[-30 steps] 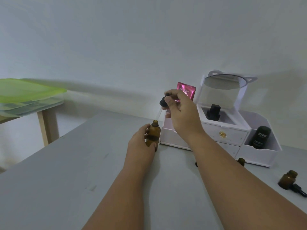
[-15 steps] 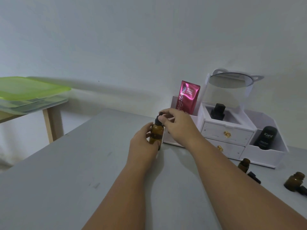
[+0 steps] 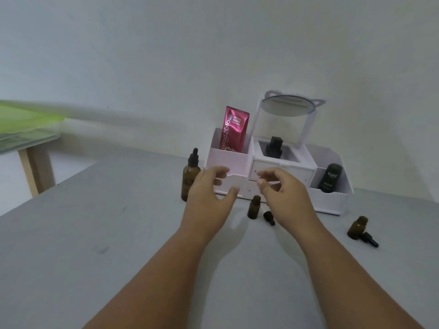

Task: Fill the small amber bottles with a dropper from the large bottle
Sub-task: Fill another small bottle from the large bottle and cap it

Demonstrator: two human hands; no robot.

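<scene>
Risk: uncapped small amber bottle point(image 3: 253, 207) stands between both hands near far edge of tabletop point(image 3: 107, 233), its dropper cap point(image 3: 269, 217) lying just beside it; careless sweep of either hand likely tips it. Large bottle point(image 3: 190, 176), dropper top on, upright just behind left hand point(image 3: 209, 193); knuckles could knock it. Second small bottle point(image 3: 357, 227) uncapped toward right edge. Left hand hovers, fingers spread wide, empty. Right hand point(image 3: 282, 193) hovers, fingers loosely curled, holding nothing.

Both forearms reach forward, left hand point(image 3: 209, 193) and right hand point(image 3: 282, 191) loosely curled (fingers holding nothing).
</scene>
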